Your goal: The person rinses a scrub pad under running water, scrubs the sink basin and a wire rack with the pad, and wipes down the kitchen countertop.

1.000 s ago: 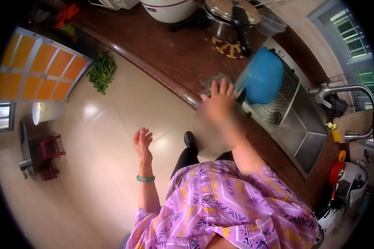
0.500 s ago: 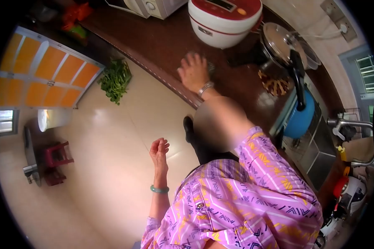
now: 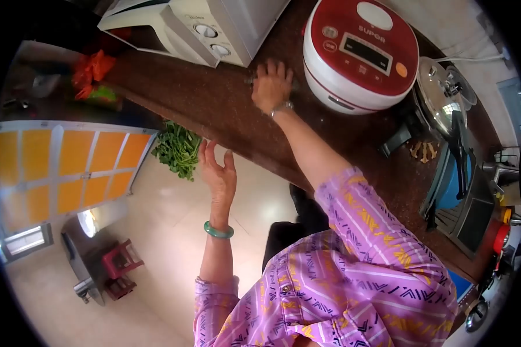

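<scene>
My right hand (image 3: 272, 88) lies flat on the brown countertop (image 3: 202, 87), between the microwave and the rice cooker, fingers spread. A little of something greyish shows at its sides; most of it is hidden under the palm, and I cannot tell what it is. My left hand (image 3: 219, 173), above a green bangle, hangs in the air near the counter's front edge with nothing in it, thumb and fingers apart. Behind it, leafy greens (image 3: 178, 149) lie low by the cabinet. The red and white rice cooker (image 3: 359, 58) stands right of my right hand.
A white microwave (image 3: 191, 29) stands at the back. To the right are a pressure cooker (image 3: 443, 92), a brown trivet (image 3: 424, 151), a blue basin (image 3: 450, 184) and the sink (image 3: 474, 222). Orange cabinet doors (image 3: 75, 156) and red stools (image 3: 120, 260) are at left.
My view has shifted left along the counter. My right hand has slid along the counter from near the basin to beside the microwave. My left hand has risen toward the counter edge, its fingers spreading.
</scene>
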`<action>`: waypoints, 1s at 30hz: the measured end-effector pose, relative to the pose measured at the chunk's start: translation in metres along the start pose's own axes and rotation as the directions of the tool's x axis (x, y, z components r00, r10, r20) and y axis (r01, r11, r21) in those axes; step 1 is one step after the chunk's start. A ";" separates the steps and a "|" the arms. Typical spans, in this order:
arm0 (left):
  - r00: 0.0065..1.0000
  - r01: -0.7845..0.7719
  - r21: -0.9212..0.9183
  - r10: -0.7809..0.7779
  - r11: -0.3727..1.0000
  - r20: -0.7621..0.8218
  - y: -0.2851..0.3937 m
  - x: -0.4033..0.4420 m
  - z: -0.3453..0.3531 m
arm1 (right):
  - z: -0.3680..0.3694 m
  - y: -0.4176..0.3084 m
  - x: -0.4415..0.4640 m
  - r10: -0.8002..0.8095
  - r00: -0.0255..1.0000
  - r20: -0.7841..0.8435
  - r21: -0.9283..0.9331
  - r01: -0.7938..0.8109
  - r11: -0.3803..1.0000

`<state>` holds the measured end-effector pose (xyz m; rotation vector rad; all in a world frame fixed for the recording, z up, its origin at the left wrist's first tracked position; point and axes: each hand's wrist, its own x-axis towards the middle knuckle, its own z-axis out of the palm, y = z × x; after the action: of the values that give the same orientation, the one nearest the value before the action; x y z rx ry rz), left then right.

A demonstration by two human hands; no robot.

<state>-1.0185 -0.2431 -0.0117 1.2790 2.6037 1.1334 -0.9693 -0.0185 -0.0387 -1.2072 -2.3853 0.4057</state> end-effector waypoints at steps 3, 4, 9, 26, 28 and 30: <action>0.988 -0.126 0.182 0.139 0.975 -0.061 -0.036 0.032 0.008 | -0.005 -0.007 -0.029 -0.107 0.991 -0.085 -0.013 0.107 0.994; 0.988 -0.133 0.160 0.144 0.978 -0.058 -0.046 0.046 0.007 | -0.013 -0.007 -0.046 -0.133 0.990 -0.054 0.009 0.134 0.991; 0.969 -0.220 0.287 0.243 0.932 -0.046 -0.091 0.125 0.007 | -0.015 -0.004 -0.056 -0.162 0.987 0.015 -0.062 0.162 0.985; 0.936 -0.329 0.242 0.282 0.913 0.208 -0.155 0.192 0.014 | 0.027 0.025 0.053 0.104 0.985 -0.136 -0.294 -0.140 0.945; 0.942 -0.309 0.218 0.266 0.926 0.203 -0.156 0.192 0.013 | 0.023 -0.022 0.000 0.054 0.987 -0.154 -0.261 -0.093 0.961; 0.933 -0.318 0.190 0.271 0.929 0.237 -0.158 0.191 0.014 | 0.025 -0.072 -0.036 -0.036 0.995 -0.095 -0.166 0.020 0.986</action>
<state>-1.2477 -0.1646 -0.0668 1.7809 2.4977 0.6913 -1.0129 -0.0909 -0.0372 -1.2324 -2.3867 0.1389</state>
